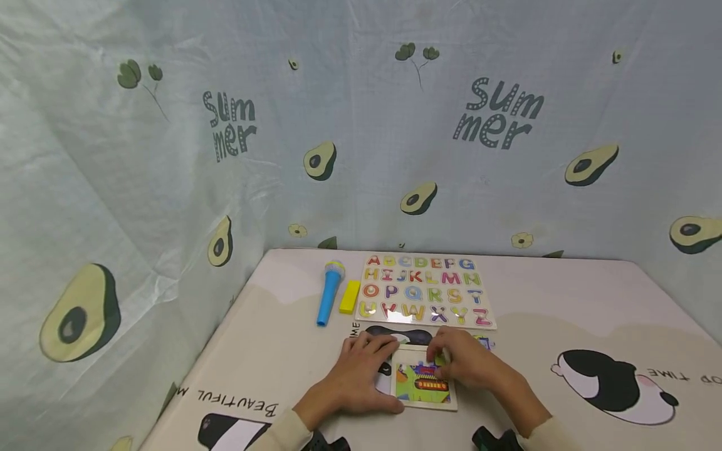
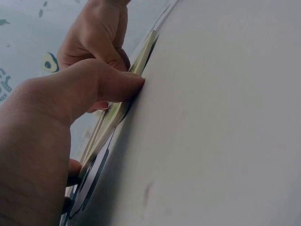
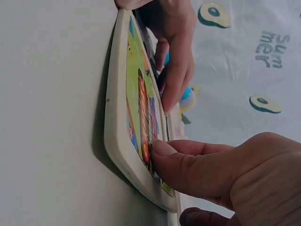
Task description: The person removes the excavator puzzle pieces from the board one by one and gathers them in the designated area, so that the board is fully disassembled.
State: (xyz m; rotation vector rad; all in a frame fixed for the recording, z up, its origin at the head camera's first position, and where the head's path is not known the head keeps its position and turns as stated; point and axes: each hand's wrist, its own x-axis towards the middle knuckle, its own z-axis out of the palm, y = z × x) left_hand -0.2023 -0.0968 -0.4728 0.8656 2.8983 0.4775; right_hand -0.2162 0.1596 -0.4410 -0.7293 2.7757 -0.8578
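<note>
A small jigsaw puzzle board with a pale frame lies at the front of the table, its picture showing a red and orange vehicle on green. My left hand grips the frame's left side, the thumb at the near corner and the fingers toward the far edge. In the left wrist view, that thumb presses the frame's edge. At the board's far right part, my right hand pinches a green puzzle piece, mostly covered by the fingers. The right wrist view shows the thumb low over the picture.
Behind the puzzle lies an alphabet board with colourful letters. To its left are a yellow block and a blue toy microphone. Another small colourful piece lies just beyond my right hand. A printed curtain hangs behind the table.
</note>
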